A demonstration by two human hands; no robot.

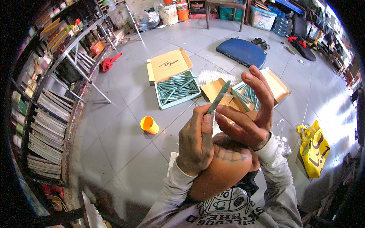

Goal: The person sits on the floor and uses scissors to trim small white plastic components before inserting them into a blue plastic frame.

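Observation:
My left hand (195,138) is closed round the lower end of a dark green, pen-like tapered stick (219,98), which tilts up and to the right. Close beside it, the thumb and forefinger of my right hand (253,123) meet in a pinch, while its other fingers stretch upward. A small whitish strip (213,118) shows between the two hands; whether the right fingers hold it is unclear. Beyond them, an open cardboard box (178,103) is full of similar green sticks (178,88). A second open box (274,86), partly behind my right hand, holds more.
An orange cup (149,125) lies on the grey tiled floor, left of my hands. Farther off are a blue cushion (241,52) and clear plastic (216,76). A yellow bag (315,150) lies at right. A metal-legged table (81,70) and shelves line the left.

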